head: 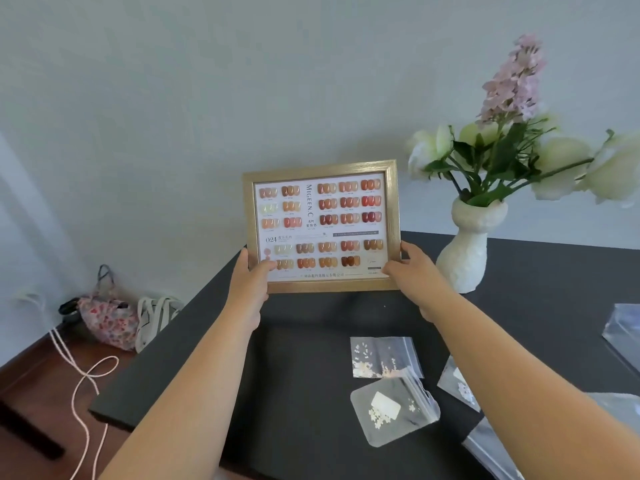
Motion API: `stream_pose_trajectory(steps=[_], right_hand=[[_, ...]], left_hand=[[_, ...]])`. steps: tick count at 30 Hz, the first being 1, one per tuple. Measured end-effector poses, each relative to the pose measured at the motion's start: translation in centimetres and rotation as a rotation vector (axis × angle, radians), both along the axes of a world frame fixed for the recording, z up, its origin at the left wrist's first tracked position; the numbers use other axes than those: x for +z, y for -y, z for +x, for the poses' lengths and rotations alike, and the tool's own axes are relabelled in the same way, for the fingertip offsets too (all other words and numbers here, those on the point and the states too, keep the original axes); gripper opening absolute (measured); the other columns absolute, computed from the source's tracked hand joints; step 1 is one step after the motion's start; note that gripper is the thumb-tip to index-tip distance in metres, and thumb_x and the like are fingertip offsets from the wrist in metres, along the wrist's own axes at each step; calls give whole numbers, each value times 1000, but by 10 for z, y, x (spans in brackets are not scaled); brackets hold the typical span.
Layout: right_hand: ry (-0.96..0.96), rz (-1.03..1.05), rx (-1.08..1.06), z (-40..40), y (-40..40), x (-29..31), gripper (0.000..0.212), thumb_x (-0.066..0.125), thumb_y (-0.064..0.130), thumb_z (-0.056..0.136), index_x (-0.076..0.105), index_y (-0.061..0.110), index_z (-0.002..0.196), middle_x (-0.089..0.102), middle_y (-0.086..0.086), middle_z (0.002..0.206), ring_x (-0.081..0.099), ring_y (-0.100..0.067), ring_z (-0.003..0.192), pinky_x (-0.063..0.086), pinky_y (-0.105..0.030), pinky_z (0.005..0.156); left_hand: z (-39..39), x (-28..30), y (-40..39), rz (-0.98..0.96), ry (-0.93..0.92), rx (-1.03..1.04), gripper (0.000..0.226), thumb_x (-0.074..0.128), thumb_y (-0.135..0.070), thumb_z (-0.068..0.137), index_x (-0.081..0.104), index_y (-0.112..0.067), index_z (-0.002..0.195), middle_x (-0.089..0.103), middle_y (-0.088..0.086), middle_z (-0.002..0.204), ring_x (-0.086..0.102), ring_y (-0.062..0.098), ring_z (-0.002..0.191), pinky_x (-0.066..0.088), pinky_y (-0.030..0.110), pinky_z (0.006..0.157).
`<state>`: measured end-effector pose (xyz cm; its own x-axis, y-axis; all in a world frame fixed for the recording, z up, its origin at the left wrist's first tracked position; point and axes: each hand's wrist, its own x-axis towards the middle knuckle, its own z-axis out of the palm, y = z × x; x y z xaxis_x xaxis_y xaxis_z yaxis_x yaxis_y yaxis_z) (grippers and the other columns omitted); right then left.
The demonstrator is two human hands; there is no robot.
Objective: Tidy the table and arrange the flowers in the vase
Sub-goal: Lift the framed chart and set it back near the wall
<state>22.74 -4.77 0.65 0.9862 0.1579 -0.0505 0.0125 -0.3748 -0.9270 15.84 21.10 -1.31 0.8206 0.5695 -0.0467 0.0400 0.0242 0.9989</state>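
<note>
A gold picture frame (322, 226) with a chart of nail colour samples stands upright at the far side of the dark table (294, 375). My left hand (251, 282) grips its lower left corner, thumb on the front. My right hand (412, 271) grips the lower right corner the same way. To the right stands a white textured vase (467, 251) holding white flowers (561, 164) and a tall lilac spray (516, 77).
Small clear zip bags (386, 356) with tiny white pieces lie on the table near my right forearm, another bag (391, 410) below them. More plastic bags (623, 327) sit at the right edge. On the floor left are a floral bag (107, 320), a white tote (156, 317) and a pink cord (83, 382).
</note>
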Motion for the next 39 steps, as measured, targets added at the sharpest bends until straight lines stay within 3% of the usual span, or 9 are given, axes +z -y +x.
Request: stream_pose_trajectory(steps=[4, 9, 15, 17, 19, 27, 33, 37, 39], right_hand=[[-72, 23, -13, 30, -16, 7, 45, 61, 30, 91, 39, 32, 129, 51, 13, 104, 51, -13, 92, 49, -44, 89], [-110, 13, 48, 64, -27, 8, 27, 57, 23, 93, 41, 32, 112, 51, 21, 90, 50, -9, 77, 46, -37, 79], [-89, 49, -24, 103, -40, -3, 32, 59, 24, 91, 41, 30, 117, 53, 20, 90, 54, -11, 78, 47, -24, 60], [-84, 72, -55, 113, -43, -12, 35, 58, 24, 91, 40, 31, 120, 54, 19, 93, 54, -11, 79, 47, -25, 60], [-77, 97, -106, 122, -46, -20, 40, 58, 25, 91, 41, 31, 127, 57, 15, 105, 55, -12, 90, 53, -32, 73], [-42, 179, -178, 155, -50, -50, 53, 57, 27, 92, 37, 33, 140, 59, 6, 127, 56, -19, 115, 45, -47, 96], [-51, 187, -218, 176, -45, -62, 59, 58, 27, 91, 32, 37, 143, 55, 6, 134, 53, -19, 120, 44, -43, 96], [-43, 122, -200, 181, -38, -69, 65, 61, 32, 89, 26, 40, 144, 50, 8, 138, 51, -12, 113, 40, -28, 78], [-37, 66, -179, 182, -35, -73, 67, 62, 32, 88, 24, 41, 143, 51, 7, 137, 52, -10, 109, 42, -25, 73]], left_hand=[[27, 0, -16, -29, -34, 0, 27, 58, -27, 94, 52, -30, 119, 64, -7, 115, 56, 18, 109, 43, 46, 86], [65, -10, -26, -79, -90, -25, 16, 56, -25, 93, 56, -31, 108, 66, -5, 113, 59, 21, 107, 45, 49, 90], [112, -13, -37, -25, -38, -17, 14, 58, -26, 90, 56, -34, 102, 66, -11, 104, 59, 7, 93, 43, 30, 63], [127, -13, -41, 16, -28, -20, 16, 59, -27, 89, 55, -34, 103, 65, -14, 104, 57, 5, 94, 43, 31, 66], [141, -12, -46, 52, -21, -25, 20, 59, -28, 91, 54, -33, 109, 63, -15, 105, 56, 6, 95, 42, 31, 66], [187, -10, -56, 160, -15, -80, 35, 58, -26, 95, 48, -28, 128, 61, -10, 117, 58, 9, 101, 47, 27, 72], [216, -15, -59, 195, -44, -140, 33, 56, -24, 96, 50, -29, 127, 64, -10, 118, 60, 13, 107, 49, 26, 73], [225, -30, -62, 189, -99, -184, 35, 54, -19, 94, 51, -28, 129, 66, -8, 121, 59, 15, 115, 48, 40, 97], [225, -38, -62, 181, -101, -185, 43, 55, -17, 92, 48, -29, 133, 63, -11, 124, 58, 13, 116, 45, 36, 99]])
